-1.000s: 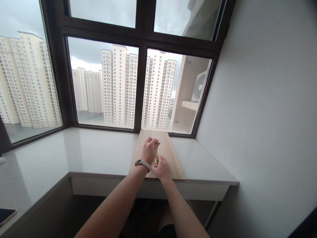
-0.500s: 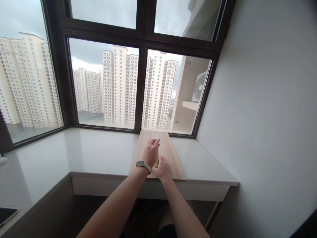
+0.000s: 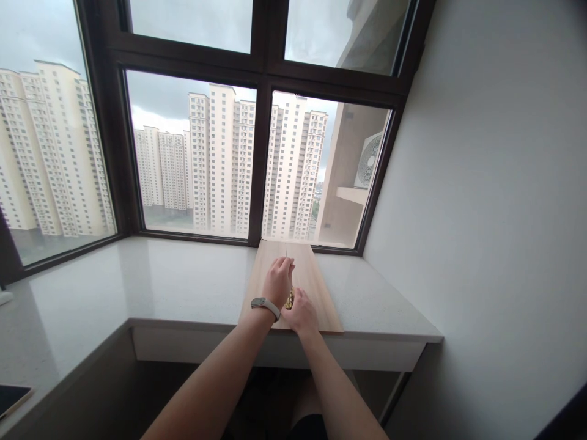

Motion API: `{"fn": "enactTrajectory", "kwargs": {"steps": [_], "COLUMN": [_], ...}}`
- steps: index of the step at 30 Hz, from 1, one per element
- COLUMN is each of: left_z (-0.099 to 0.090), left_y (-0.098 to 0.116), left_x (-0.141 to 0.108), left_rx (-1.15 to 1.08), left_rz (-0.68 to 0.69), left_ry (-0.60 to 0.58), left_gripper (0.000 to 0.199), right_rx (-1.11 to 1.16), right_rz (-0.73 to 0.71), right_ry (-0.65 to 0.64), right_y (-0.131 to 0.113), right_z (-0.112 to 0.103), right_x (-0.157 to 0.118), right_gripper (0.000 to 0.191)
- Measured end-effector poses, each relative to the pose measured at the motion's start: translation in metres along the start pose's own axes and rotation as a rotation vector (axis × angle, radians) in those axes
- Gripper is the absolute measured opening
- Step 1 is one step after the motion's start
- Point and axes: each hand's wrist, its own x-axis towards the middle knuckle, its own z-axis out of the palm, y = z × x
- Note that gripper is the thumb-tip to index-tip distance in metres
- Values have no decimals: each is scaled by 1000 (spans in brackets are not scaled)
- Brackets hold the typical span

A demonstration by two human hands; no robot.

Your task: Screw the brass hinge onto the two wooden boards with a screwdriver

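2 hands on a gold-patterned item, pale board by the window

Gold-patterned item (image 3: 290,298): just below and right of frame centre, above the wood-grain board (image 3: 316,275). Only a narrow strip shows between the hands; any lettering too small to read.

Right hand (image 3: 301,313), lower centre: grip closed around the item, thumb on its near side, fingers along its right.

Left hand (image 3: 277,281), just above and left of the right: grip clenched in a pinch, fingertips near frame centre. Back of hand blocks the view; cannot tell what is between the fingertips.

Left wrist: pale-strapped band (image 3: 274,309) with small dark screen; display unreadable at this size.

Board lies lengthwise on the white speckled surface (image 3: 192,275), far end near the window frame (image 3: 260,153), near end at the surface's front edge. Thin dark line near its far end.

Lower left edge: dark flat object (image 3: 13,398), cut off by the frame. White object (image 3: 5,297) at mid-left edge, also cut off.

Through the glass: pale tower blocks (image 3: 222,159), left and centre; 1 outdoor fan unit (image 3: 369,160), upper right. Any markings on it too small to read.
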Motion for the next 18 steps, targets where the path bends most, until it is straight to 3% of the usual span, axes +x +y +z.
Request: {"fn": "enactTrajectory", "kwargs": {"steps": [4,10,18], "left_z": [-1,-4,-1], "left_y": [-2,-5,-5], "left_x": [0,1,2], "left_rx": [-46,-33,-66], "left_rz": [9,-7,-57], "left_ry": [-5,17,23], "left_gripper": [18,6,15], "right_rx": [4,6,7], "right_rz": [-13,-16,-6], "right_ry": [17,36,17], "right_y": [1,2,1], "right_z": [1,3,1], "right_x": [-1,0,-1], "right_gripper": [54,54,55]}}
